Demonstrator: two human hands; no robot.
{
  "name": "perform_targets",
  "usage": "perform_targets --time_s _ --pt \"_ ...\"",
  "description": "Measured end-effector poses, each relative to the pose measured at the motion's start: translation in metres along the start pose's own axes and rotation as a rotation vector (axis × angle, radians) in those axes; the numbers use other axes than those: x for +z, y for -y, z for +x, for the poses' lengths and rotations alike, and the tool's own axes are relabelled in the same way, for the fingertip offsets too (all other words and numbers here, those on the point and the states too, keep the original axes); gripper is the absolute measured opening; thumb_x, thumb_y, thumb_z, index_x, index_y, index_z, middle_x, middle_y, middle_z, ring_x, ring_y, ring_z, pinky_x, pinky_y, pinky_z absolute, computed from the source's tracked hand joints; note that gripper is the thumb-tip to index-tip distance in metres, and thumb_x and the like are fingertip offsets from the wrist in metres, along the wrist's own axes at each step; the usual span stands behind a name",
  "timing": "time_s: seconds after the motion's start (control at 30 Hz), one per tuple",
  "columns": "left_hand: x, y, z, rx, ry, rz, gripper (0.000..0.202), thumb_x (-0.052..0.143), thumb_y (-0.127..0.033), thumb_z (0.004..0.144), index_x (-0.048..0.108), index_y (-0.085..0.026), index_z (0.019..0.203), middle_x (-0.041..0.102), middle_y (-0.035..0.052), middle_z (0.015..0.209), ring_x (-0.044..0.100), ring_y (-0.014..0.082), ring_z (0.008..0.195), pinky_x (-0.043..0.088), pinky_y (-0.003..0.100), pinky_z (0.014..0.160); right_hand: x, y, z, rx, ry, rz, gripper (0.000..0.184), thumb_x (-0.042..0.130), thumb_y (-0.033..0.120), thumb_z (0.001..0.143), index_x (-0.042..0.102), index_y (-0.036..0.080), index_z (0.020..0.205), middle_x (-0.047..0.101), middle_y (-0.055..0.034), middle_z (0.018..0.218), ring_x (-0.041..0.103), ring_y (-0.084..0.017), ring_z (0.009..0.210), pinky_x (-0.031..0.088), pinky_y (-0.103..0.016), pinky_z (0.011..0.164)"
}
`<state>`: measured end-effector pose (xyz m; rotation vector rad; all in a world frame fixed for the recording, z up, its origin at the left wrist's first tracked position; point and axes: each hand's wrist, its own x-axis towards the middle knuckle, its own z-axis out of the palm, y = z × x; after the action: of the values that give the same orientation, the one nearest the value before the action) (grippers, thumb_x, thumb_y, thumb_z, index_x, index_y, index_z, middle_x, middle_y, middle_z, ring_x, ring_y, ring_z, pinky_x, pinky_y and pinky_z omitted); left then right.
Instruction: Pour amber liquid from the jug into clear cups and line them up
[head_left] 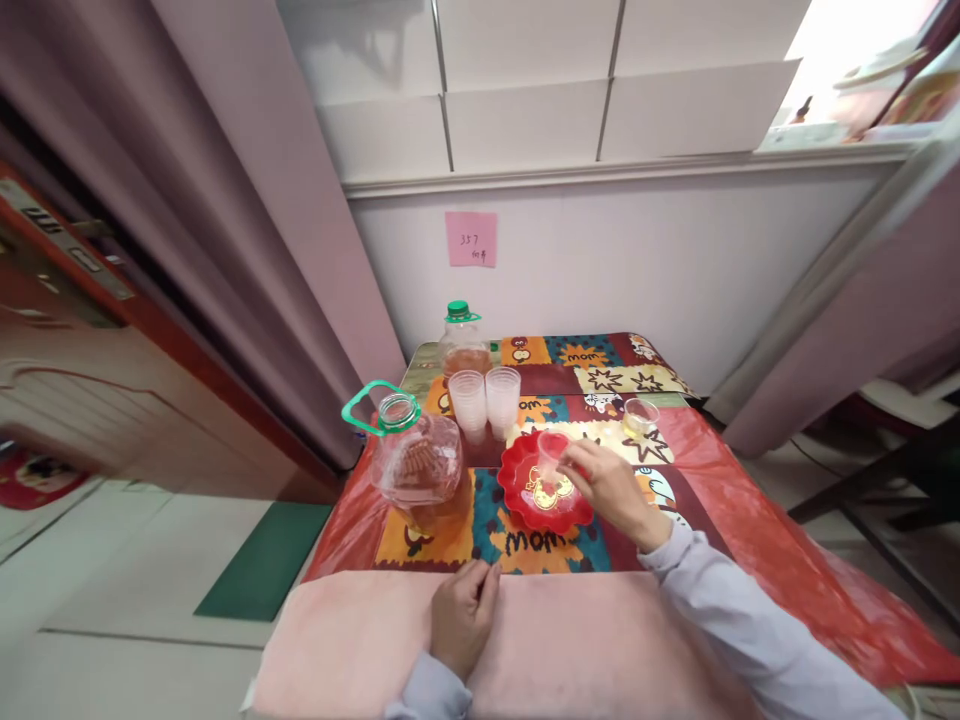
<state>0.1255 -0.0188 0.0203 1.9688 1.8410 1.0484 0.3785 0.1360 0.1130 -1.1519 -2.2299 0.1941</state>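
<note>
My right hand [606,485] pinches the rim of a clear plastic cup [552,452], which is over a red scalloped plate [514,508] with a gold print. Loosely curled, my left hand [465,612] rests on the pink mat [360,630] with nothing visible in it. Two stacks of clear cups, a left stack [468,402] and a right stack [502,402], stand behind the plate. To their left is an uncapped plastic jug [420,465] with a green handle. Another cup [640,420] holding a little yellowish liquid stands at the right.
A second jug [465,350] with a green cap stands at the back, near the wall [585,260]. The patterned tablecloth [442,545] has red plastic [795,570] beside it on the right. A pink note [472,240] hangs on the wall, and a wooden door [135,400] is at the left.
</note>
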Motion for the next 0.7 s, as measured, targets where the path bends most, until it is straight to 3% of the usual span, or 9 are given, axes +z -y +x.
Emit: perform_targets --time_s 0.1,0.17,0.27,0.4,0.57,0.7 --pt "0.0 -0.001 0.0 -0.017 0.008 -0.003 0.041 0.047 -0.034 0.102 0.046 -0.023 0.063 0.052 -0.0022 0.057 0.051 0.011 0.053 0.034 0.026 0.055 0.034 -0.013 -0.023 0.074 0.051 -0.056 0.021 0.053 0.032 0.105 0.068 0.025 0.092 0.072 -0.0052 0.093 0.069 -0.022 0.081 0.052 -0.033 0.072" --pt "0.0 -0.002 0.0 -0.024 0.011 -0.004 0.04 0.046 -0.034 0.102 0.046 -0.023 0.063 0.052 -0.002 0.057 0.051 0.0113 0.053 0.034 0.026 0.056 0.043 -0.015 -0.027 0.065 0.071 -0.085 0.021 0.053 0.032 0.105 0.07 0.025 0.096 0.074 -0.0064 0.099 0.07 -0.023 0.084 0.053 -0.034 0.074" --pt "-0.002 -0.004 0.0 -0.028 0.009 0.0 0.04 0.046 -0.034 0.101 0.047 -0.023 0.062 0.052 -0.0017 0.057 0.051 0.0117 0.054 0.035 0.026 0.057 0.042 -0.011 -0.029 0.012 0.086 -0.121 0.021 0.056 0.032 0.103 0.073 0.026 0.115 0.075 -0.0095 0.119 0.072 -0.025 0.092 0.055 -0.037 0.08" --pt "-0.004 -0.006 0.001 -0.028 0.008 0.003 0.041 0.045 -0.035 0.101 0.047 -0.023 0.062 0.052 -0.0016 0.057 0.052 0.0116 0.054 0.036 0.026 0.057 0.035 -0.009 -0.043 0.029 -0.008 -0.101 0.047 0.063 0.039 0.099 0.06 0.027 0.145 0.064 -0.0125 0.146 0.07 -0.032 0.117 0.057 -0.044 0.093" --pt "-0.005 -0.008 0.001 -0.032 0.002 0.004 0.04 0.045 -0.038 0.101 0.051 -0.023 0.065 0.054 -0.0015 0.058 0.054 0.0117 0.055 0.037 0.024 0.057 0.044 -0.013 -0.06 0.273 -0.227 0.078 0.061 0.063 0.056 0.096 0.054 0.024 0.147 0.062 -0.0165 0.145 0.062 -0.034 0.131 0.055 -0.05 0.105" --pt "-0.004 -0.009 0.002 -0.036 0.002 0.014 0.037 0.047 -0.039 0.101 0.056 -0.023 0.068 0.056 -0.002 0.06 0.055 0.0115 0.056 0.038 0.023 0.058 0.059 -0.01 -0.05 0.351 -0.2 0.104 0.076 0.072 0.058 0.087 0.05 0.018 0.148 0.064 -0.0205 0.141 0.061 -0.037 0.132 0.048 -0.054 0.11"
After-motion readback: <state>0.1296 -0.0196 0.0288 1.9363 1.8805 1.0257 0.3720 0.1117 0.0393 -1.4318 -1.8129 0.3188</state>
